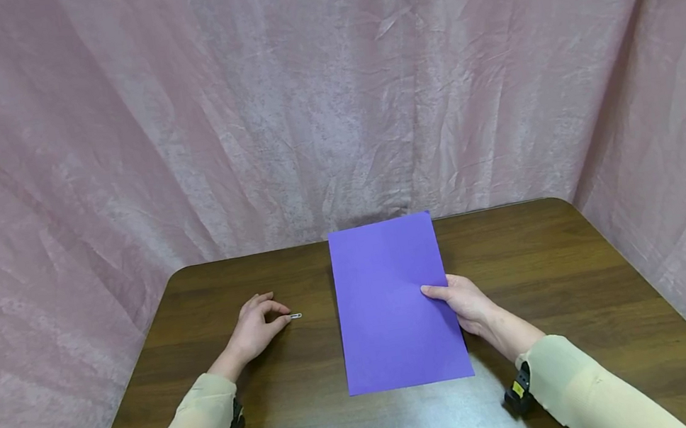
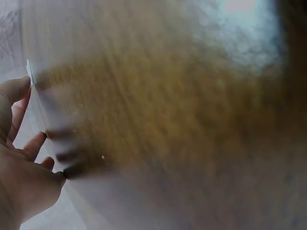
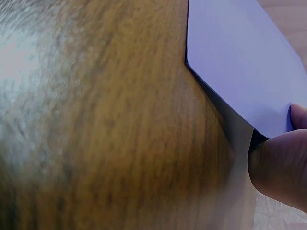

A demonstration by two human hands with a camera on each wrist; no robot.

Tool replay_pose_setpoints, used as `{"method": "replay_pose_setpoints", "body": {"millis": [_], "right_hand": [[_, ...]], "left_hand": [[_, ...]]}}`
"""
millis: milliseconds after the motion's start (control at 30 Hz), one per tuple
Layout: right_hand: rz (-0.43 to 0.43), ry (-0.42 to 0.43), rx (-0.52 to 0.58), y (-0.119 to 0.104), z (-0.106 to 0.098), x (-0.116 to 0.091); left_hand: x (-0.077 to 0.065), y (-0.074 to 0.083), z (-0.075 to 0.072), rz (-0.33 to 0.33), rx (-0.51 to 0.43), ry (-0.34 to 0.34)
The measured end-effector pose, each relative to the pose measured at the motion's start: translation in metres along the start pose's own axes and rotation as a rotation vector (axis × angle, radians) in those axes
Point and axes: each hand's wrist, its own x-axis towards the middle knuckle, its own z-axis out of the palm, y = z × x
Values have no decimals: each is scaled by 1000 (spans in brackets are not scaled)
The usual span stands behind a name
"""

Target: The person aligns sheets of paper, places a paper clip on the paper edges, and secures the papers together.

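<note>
Between thumb and index fingertip, my left hand (image 1: 256,330) pinches a small white paper clip (image 1: 296,315), whose looped end sticks out to the right. The clip (image 2: 29,69) shows as a thin pale sliver in the left wrist view, and the other fingers reach down toward the tabletop. A purple sheet of paper (image 1: 393,308) stands lengthwise at the middle of the table. My right hand (image 1: 473,305) grips its right edge, thumb on top and the other fingers hidden underneath. Along that edge the sheet (image 3: 240,57) is raised off the wood in the right wrist view.
The brown wood-grain table (image 1: 548,260) has rounded far corners and a bright glare near its front. A pink velvet curtain (image 1: 329,101) hangs behind it and along both sides. Dark straps with small devices (image 1: 519,391) sit at both wrists.
</note>
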Motion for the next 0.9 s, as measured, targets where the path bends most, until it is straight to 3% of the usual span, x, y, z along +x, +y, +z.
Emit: {"method": "replay_pose_setpoints", "body": {"millis": [300,633,900], "right_hand": [[-1,3,-4,0,-1,1],[-1,3,-8,0,0,1],[-9,-14,-1,0,0,0]], "left_hand": [[1,-1,2,-2,11,12],[1,-2,3,24,87,71],[2,-2,4,20,86,67]]}}
